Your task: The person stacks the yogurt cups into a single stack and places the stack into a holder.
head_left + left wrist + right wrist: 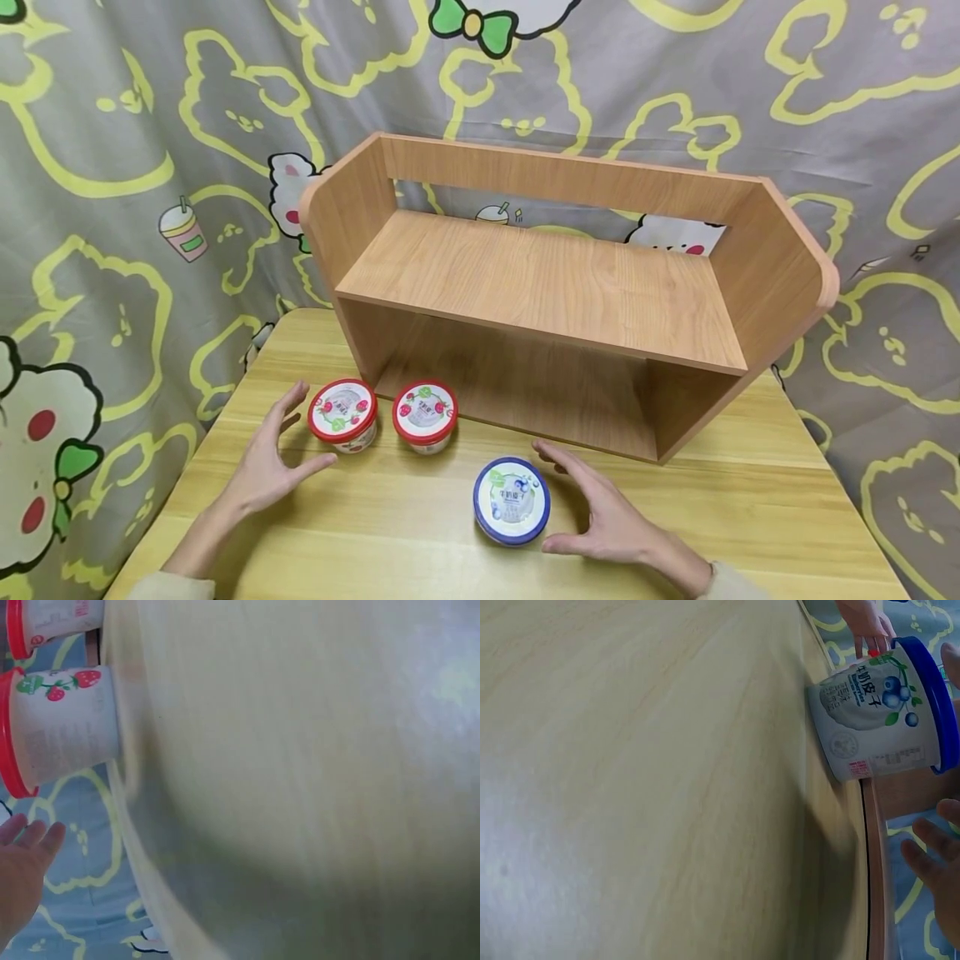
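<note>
Under both hands, the wood-grain surface [420, 550], probably smooth enough to let anything nudged slide. Ahead of both, the two-tier wooden shelf unit [540, 267], standing upright, with its front edge near enough to the right fingertips to risk knocked knuckles on a careless forward reach. Nearer in, the right hand [607, 521]: spread wide, thumb and fingers well parted, holding nothing. Likewise the left hand [266, 467]: broadly spread, gripping nothing. Just left of the right hand's gap, the blue-lidded blueberry tub [512, 500], upright, contact impossible to tell; liable to skid or tip from a thumb closing sooner than the fingers. Directly right of the left hand, near its fingertips, the red-lidded strawberry tub [343, 410]; farther right, a second red-lidded tub [425, 412], close enough to get bumped by an overlong sideways push. Also possible: a lid popped loose by pinching the rim alone rather than the tapering body.
</note>
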A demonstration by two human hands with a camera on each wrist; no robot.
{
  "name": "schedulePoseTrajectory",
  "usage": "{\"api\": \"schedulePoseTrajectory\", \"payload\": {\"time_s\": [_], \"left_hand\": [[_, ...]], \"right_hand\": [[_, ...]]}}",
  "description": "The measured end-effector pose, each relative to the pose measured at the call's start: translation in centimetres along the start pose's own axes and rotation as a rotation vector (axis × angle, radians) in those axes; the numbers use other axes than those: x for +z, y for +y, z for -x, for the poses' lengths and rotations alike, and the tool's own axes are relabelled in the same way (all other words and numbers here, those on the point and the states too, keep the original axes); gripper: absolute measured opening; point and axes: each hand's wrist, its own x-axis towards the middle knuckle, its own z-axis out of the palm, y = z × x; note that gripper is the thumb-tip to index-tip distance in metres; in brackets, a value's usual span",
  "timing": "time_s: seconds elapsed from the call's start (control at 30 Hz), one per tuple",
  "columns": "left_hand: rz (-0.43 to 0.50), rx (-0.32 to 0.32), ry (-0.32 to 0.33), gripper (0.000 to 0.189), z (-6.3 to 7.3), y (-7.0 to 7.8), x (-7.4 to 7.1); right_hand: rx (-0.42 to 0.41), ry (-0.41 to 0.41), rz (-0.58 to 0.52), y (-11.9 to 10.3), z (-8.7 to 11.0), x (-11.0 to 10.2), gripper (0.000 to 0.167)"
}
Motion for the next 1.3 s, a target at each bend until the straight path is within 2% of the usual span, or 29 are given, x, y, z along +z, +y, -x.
{"api": "schedulePoseTrajectory", "payload": {"time_s": [0.4,0.6,0.87,1.3], "left_hand": [[0.034,-0.092,-0.015,0.113,-0.1,-1.1,0.3],[0.035,-0.156,-0.058,0.111,-0.4,-1.3,0.4],[-0.022,-0.245,-0.125,0.112,-0.9,-1.0,0.4],[-0.005,-0.308,-0.171,0.109,-1.3,-0.9,0.2]], "right_hand": [[-0.042,-0.026,-0.146,0.5,-0.3,1.3,0.117],[-0.009,-0.029,-0.126,0.4,-0.3,1.6,0.118],[0.035,-0.040,-0.102,0.2,-0.5,2.0,0.118],[0.100,-0.045,-0.151,-0.3,-0.8,2.2,0.113]]}}
